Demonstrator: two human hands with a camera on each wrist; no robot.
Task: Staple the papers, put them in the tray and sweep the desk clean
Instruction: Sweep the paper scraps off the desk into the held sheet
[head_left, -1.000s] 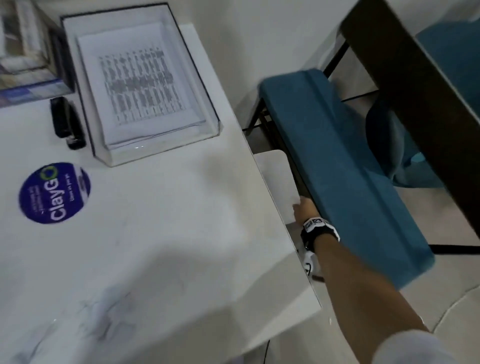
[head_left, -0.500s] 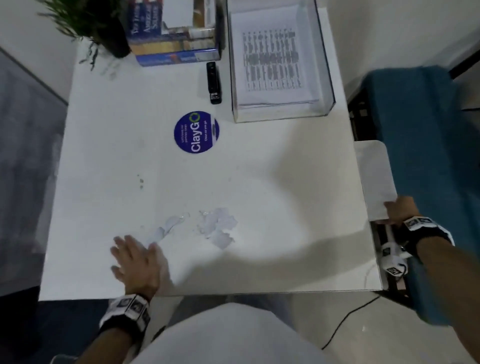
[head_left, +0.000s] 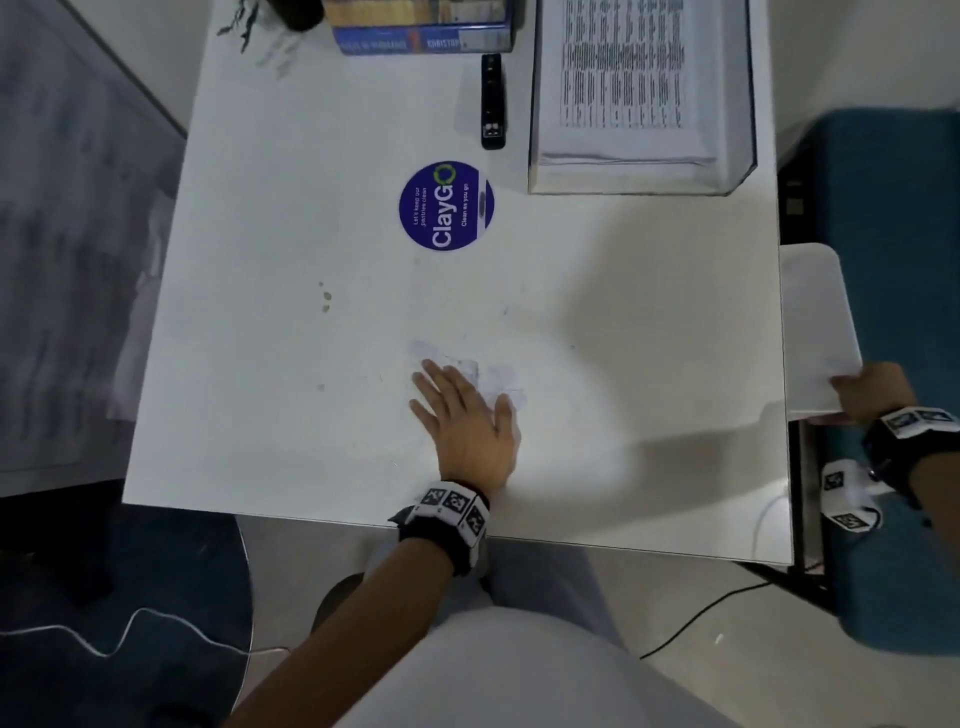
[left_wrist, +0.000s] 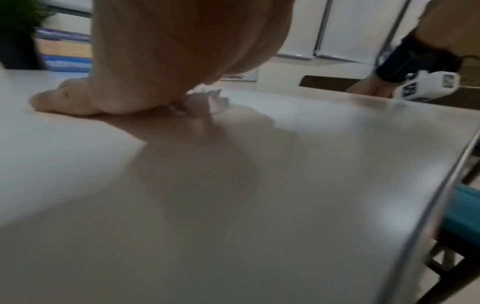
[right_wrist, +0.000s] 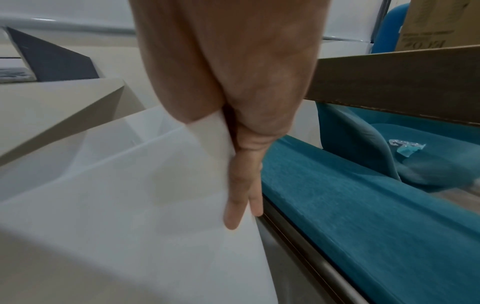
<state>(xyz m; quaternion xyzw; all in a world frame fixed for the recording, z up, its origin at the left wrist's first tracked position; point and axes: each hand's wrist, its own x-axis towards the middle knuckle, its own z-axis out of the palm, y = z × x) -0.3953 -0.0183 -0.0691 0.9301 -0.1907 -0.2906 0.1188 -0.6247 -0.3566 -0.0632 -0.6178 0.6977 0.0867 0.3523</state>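
My left hand (head_left: 460, 410) lies flat on the white desk (head_left: 311, 364) with straight fingers, its edge against a small heap of torn paper scraps (head_left: 498, 379) (left_wrist: 205, 100). My right hand (head_left: 867, 392) grips the near corner of a blank white sheet (head_left: 815, 322) (right_wrist: 145, 205) held just off the desk's right edge, thumb on top and fingers (right_wrist: 241, 185) underneath. Printed papers (head_left: 621, 78) lie in the clear tray (head_left: 639, 182) at the back right. A black stapler (head_left: 492, 101) sits left of the tray.
A round blue ClayGo sticker (head_left: 445, 206) is on the desk's middle. Books (head_left: 421, 31) and a plant stand at the back. A teal bench (head_left: 893, 364) (right_wrist: 363, 205) runs along the desk's right side. Small specks (head_left: 325, 297) dot the desk left of centre.
My left hand has slid right across the desk, pushing the scraps together. My right hand still holds the sheet at the desk's right edge. The head view has moved closer.
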